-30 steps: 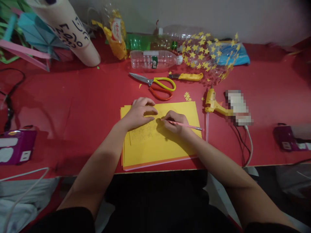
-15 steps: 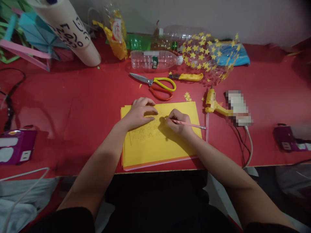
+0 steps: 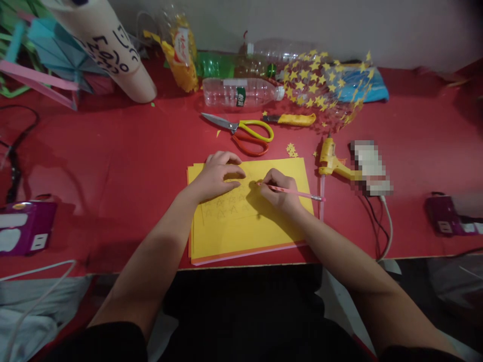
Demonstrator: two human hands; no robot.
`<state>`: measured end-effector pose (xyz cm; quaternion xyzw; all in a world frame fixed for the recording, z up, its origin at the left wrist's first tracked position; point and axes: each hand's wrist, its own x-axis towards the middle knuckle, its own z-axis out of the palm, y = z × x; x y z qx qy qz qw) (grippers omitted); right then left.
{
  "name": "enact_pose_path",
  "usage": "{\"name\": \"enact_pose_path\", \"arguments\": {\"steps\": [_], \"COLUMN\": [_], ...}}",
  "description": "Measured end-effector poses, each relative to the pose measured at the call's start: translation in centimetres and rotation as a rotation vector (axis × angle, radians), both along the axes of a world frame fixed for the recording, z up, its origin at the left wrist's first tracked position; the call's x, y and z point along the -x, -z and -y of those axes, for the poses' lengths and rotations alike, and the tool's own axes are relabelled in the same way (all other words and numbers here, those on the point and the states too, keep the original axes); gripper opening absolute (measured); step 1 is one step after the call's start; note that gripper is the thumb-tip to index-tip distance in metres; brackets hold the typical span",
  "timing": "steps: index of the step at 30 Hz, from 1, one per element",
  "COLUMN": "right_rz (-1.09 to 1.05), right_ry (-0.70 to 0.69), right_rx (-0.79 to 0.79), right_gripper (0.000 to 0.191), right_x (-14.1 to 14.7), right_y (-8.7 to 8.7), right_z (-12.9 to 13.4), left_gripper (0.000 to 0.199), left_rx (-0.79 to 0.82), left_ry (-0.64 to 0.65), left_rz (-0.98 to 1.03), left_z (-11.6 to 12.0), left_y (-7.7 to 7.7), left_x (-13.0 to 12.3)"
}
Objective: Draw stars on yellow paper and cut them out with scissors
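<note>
A stack of paper with a yellow sheet (image 3: 241, 236) on top lies at the table's front edge, orange and pink sheets showing beneath. Rows of star outlines are drawn in grey on its left part. My left hand (image 3: 219, 177) rests on the upper left of the sheet, fingers apart and holding nothing. In my right hand (image 3: 279, 191) is a pink pencil (image 3: 302, 193), pinched near its point, which meets the paper just right of my left hand. Small cut yellow stars (image 3: 291, 150) lie above the sheet.
Scissors (image 3: 252, 131) and a yellow cutter (image 3: 296, 119) lie beyond the paper. A glue gun (image 3: 328, 158) and a blurred phone-like device (image 3: 372, 168) are at right. Behind are a clear bottle (image 3: 226, 93), star-covered clear plastic (image 3: 317, 83) and a tall white cup (image 3: 113, 50).
The pencil has shifted slightly to the right at its eraser end, with a small movement of my right hand. My left hand has stayed in place.
</note>
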<state>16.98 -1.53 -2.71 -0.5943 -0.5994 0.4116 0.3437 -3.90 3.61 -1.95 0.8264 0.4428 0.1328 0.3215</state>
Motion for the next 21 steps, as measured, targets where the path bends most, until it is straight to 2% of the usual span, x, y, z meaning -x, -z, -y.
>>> {"name": "enact_pose_path", "arguments": {"steps": [9,15,21], "right_rz": [0.061,0.095,0.08], "right_ry": [-0.095,-0.144,-0.19], "right_rx": [-0.041,-0.05,-0.029], "right_gripper": [0.011,0.006,0.013], "right_x": [-0.02,0.11,0.07], "right_y": [0.39,0.04,0.34], "right_z": [0.1,0.26,0.14], "left_gripper": [0.018,0.019,0.018], "left_rx": [-0.006,-0.007,-0.002], "left_ry": [0.004,0.0,0.006], "left_rz": [-0.004,0.003,0.005], "left_z": [-0.01,0.02,0.03], "left_y": [-0.07,-0.03,-0.18], "left_x": [-0.06,-0.05,-0.01]}}
